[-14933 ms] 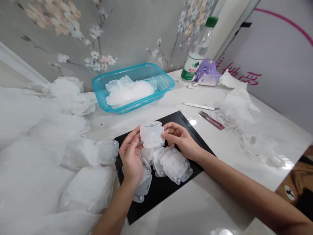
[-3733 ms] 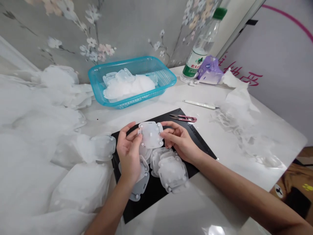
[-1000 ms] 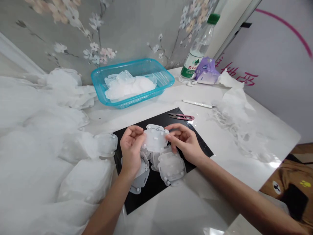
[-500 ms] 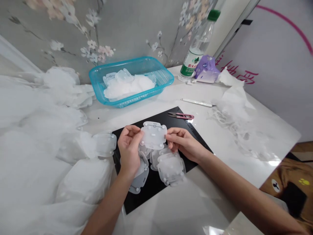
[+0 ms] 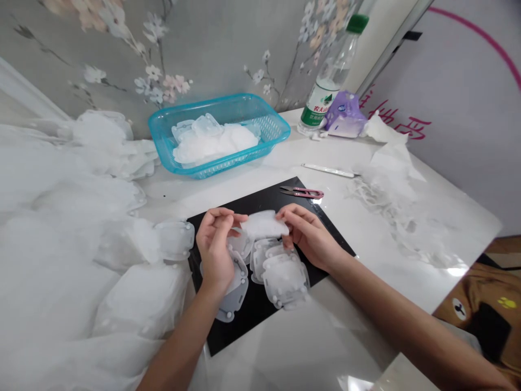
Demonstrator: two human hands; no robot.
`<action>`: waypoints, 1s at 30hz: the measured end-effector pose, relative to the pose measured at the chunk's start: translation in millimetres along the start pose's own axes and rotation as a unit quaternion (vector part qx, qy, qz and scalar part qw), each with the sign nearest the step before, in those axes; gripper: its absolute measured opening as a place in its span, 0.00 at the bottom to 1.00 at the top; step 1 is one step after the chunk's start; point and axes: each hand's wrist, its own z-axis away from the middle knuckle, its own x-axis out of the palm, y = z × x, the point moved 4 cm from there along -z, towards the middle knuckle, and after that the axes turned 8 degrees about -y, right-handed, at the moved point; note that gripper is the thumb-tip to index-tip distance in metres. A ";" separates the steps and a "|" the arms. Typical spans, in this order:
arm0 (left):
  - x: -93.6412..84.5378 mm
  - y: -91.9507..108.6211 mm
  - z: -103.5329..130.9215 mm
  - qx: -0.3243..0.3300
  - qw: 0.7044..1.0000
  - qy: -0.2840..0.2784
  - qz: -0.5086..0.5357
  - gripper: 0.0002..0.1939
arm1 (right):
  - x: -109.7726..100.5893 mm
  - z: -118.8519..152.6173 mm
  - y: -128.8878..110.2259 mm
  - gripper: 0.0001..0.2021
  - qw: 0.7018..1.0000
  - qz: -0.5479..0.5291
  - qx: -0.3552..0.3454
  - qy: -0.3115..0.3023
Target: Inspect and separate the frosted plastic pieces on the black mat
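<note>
A thin translucent white plastic piece (image 5: pixel 265 224) is tilted and slightly blurred above the black mat. My right hand (image 5: pixel 305 231) pinches it at its right edge between thumb and fingers. Beside its left edge is my left hand (image 5: pixel 215 241), with thumb and fingertips apart; the fingertips meet or nearly meet the edge, without a clear grip. Below my right hand lies a small overlapping pile of similar pieces (image 5: pixel 285 279) with round white bumps. More such pieces (image 5: pixel 234 298) lie under and beside my left wrist, partly hidden by it.
On the black mat (image 5: pixel 222 339) lie pink thread snips (image 5: pixel 303 193). Behind stands a blue basket (image 5: pixel 220 168) holding white pieces. Large heaps of white pieces (image 5: pixel 49 244) fill the left. A white pen-like tool (image 5: pixel 329 170), bottle (image 5: pixel 321 100), purple packet (image 5: pixel 345 115) and plastic scraps (image 5: pixel 401 209) are at right.
The held piece has turned from facing me to a tilted pose and shifted slightly right. My left thumb has come off its front; my right hand keeps hold.
</note>
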 end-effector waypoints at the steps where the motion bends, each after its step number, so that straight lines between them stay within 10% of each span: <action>1: 0.2 -0.3 0.2 0.001 1.000 -0.002 0.001 0.05 | -0.2 0.1 -0.3 0.10 1.000 0.019 -0.012 0.007; 10: -1.3 -0.9 -3.7 0.017 0.999 0.019 0.037 0.08 | 2.8 -0.1 1.0 0.24 0.998 0.062 -0.018 -0.002; 23: 0.6 -3.8 -3.9 0.000 0.999 0.009 0.045 0.09 | -1.5 -2.1 4.6 0.11 0.995 0.100 -0.023 0.021; 30: -6.4 -3.7 -3.5 0.025 0.997 0.067 0.037 0.07 | 2.7 -15.5 -36.6 0.11 0.966 0.208 -0.139 0.062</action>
